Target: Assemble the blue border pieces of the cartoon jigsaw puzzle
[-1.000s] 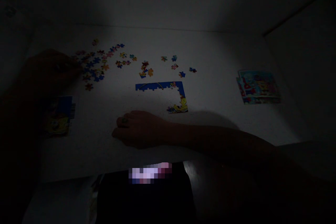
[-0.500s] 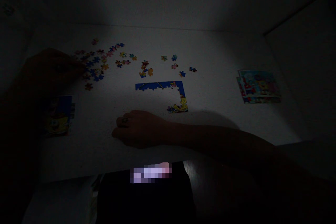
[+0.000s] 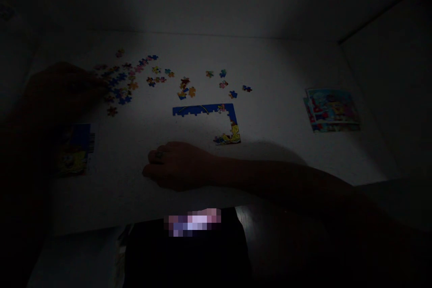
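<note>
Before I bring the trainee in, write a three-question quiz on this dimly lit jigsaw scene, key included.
1. Which hand is nearer the loose multicoloured jigsaw pieces? A: right. B: left.
2. True or false: the joined blue-and-yellow jigsaw border is open on its left side.
3. Fill in: the overlapping colourful rectangular picture sheets lie toward the ____ end of the pale table.

Key:
1. B, the left hand.
2. True.
3. Right.

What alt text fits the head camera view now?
A person's left hand is at scattered puzzle pieces on a dimly lit table, while the loosely curled right hand rests below a partly joined puzzle border. Stacked picture cards lie to the right.
</note>
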The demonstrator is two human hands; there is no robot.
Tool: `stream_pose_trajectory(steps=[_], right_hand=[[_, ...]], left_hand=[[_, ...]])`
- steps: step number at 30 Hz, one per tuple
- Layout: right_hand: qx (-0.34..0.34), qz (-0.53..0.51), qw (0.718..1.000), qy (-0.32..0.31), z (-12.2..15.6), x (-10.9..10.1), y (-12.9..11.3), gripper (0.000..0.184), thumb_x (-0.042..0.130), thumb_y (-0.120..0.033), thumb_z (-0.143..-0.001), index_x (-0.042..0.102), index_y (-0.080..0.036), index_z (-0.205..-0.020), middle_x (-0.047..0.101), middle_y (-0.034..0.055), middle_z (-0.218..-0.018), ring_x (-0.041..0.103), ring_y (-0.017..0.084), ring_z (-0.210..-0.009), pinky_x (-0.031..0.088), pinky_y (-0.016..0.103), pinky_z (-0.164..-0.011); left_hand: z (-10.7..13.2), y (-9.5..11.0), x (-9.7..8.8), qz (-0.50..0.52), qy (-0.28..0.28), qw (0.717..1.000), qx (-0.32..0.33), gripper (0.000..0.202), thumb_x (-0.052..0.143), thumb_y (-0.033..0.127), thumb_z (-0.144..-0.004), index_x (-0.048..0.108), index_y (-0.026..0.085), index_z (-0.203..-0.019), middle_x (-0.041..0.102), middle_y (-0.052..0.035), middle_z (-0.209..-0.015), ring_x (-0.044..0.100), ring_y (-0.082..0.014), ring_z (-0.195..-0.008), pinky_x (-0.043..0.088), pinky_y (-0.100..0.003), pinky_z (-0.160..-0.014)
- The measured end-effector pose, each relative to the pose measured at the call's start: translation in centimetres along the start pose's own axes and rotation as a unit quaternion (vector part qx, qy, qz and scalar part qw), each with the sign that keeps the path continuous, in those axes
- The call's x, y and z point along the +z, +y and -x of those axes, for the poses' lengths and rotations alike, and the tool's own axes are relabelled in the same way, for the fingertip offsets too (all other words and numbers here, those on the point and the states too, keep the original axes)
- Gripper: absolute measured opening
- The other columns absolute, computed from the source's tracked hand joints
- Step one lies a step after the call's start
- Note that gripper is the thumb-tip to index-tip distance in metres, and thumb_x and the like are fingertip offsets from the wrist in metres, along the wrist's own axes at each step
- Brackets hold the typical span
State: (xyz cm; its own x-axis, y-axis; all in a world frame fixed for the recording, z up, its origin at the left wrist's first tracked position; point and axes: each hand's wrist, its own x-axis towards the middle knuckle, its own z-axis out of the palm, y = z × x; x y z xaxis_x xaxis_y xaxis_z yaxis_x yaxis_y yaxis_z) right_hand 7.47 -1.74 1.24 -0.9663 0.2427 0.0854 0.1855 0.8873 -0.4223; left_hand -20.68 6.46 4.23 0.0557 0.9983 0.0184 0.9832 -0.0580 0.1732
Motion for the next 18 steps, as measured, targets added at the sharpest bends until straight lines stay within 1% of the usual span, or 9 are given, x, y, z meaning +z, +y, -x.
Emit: stream_pose_trajectory(steps=[2, 3, 5, 8, 11, 13, 15, 18], right_hand=[[0.0, 0.001, 1.0, -0.002, 0.0, -0.1, 0.0, 0.025, 0.044, -0.023, -0.106, 0.063, -0.015, -0.12, 0.068, 0.014, -0.11, 0.063, 0.021, -0.093, 0.045, 0.035, -0.076], [0.001, 0.002, 1.0, -0.004, 0.0, -0.2, -0.1, 0.024, 0.044, -0.022, -0.106, 0.063, -0.015, -0.119, 0.069, 0.0141, -0.109, 0.063, 0.021, -0.092, 0.046, 0.035, -0.076], [0.0, 0.002, 1.0, -0.009, -0.1, -0.3, -0.1, 0.024, 0.044, -0.023, -0.106, 0.062, -0.015, -0.119, 0.069, 0.014, -0.108, 0.063, 0.021, -0.093, 0.046, 0.035, -0.077], [0.003, 0.004, 1.0, -0.017, -0.1, -0.4, -0.1, 0.025, 0.044, -0.024, -0.106, 0.062, -0.015, -0.12, 0.069, 0.0135, -0.11, 0.063, 0.021, -0.094, 0.047, 0.036, -0.078], [0.006, 0.007, 1.0, -0.017, 0.0, -0.4, -0.2, 0.024, 0.045, -0.024, -0.106, 0.062, -0.015, -0.12, 0.069, 0.0136, -0.111, 0.064, 0.021, -0.095, 0.047, 0.036, -0.08], [0.003, 0.008, 1.0, -0.011, 0.0, -0.3, -0.2, 0.024, 0.046, -0.023, -0.105, 0.063, -0.015, -0.119, 0.069, 0.0135, -0.11, 0.064, 0.022, -0.096, 0.047, 0.036, -0.08], [0.001, 0.009, 1.0, -0.01, 0.0, -0.3, -0.1, 0.024, 0.046, -0.023, -0.105, 0.063, -0.015, -0.119, 0.069, 0.0132, -0.109, 0.064, 0.022, -0.097, 0.047, 0.035, -0.08], [0.0, 0.008, 1.0, -0.013, 0.0, -0.3, -0.1, 0.025, 0.044, -0.023, -0.106, 0.063, -0.015, -0.119, 0.069, 0.0134, -0.11, 0.064, 0.021, -0.096, 0.046, 0.035, -0.08]], left_hand=[[-0.3, -0.3, 0.0, 0.006, -0.012, 1.0, -0.005, 0.071, 0.043, 0.068, -0.086, 0.07, 0.016, -0.126, 0.063, -0.0099, -0.132, 0.063, -0.033, -0.12, 0.05, -0.047, -0.107], [-0.5, -0.5, 0.1, 0.011, -0.015, 1.0, -0.009, 0.07, 0.044, 0.069, -0.086, 0.071, 0.017, -0.125, 0.063, -0.0094, -0.132, 0.064, -0.0328, -0.119, 0.05, -0.046, -0.107], [-0.8, -0.7, 0.1, 0.015, -0.02, 1.0, -0.014, 0.068, 0.047, 0.068, -0.085, 0.072, 0.018, -0.123, 0.064, -0.0085, -0.133, 0.063, -0.0327, -0.12, 0.05, -0.046, -0.108], [-0.9, -0.8, 0.1, 0.003, -0.03, 0.999, -0.016, 0.067, 0.044, 0.065, -0.086, 0.071, 0.017, -0.124, 0.063, -0.0091, -0.135, 0.062, -0.0328, -0.123, 0.048, -0.046, -0.11], [-0.8, -0.8, 0.2, -0.006, -0.023, 1.0, -0.002, 0.07, 0.042, 0.069, -0.088, 0.071, 0.016, -0.124, 0.061, -0.0099, -0.136, 0.061, -0.0329, -0.124, 0.047, -0.046, -0.11], [-0.7, -1.0, 0.3, -0.002, -0.021, 1.0, 0.005, 0.07, 0.044, 0.071, -0.087, 0.071, 0.017, -0.123, 0.063, -0.0095, -0.133, 0.061, -0.0327, -0.122, 0.048, -0.046, -0.109], [-0.7, -1.2, 0.4, -0.003, -0.019, 1.0, 0.002, 0.069, 0.045, 0.072, -0.087, 0.071, 0.018, -0.123, 0.063, -0.0089, -0.13, 0.062, -0.0323, -0.12, 0.049, -0.046, -0.108], [-0.7, -1.3, 0.4, -0.002, -0.025, 1.0, -0.01, 0.07, 0.045, 0.072, -0.087, 0.07, 0.02, -0.124, 0.062, -0.0096, -0.131, 0.063, -0.0325, -0.118, 0.049, -0.047, -0.108]])
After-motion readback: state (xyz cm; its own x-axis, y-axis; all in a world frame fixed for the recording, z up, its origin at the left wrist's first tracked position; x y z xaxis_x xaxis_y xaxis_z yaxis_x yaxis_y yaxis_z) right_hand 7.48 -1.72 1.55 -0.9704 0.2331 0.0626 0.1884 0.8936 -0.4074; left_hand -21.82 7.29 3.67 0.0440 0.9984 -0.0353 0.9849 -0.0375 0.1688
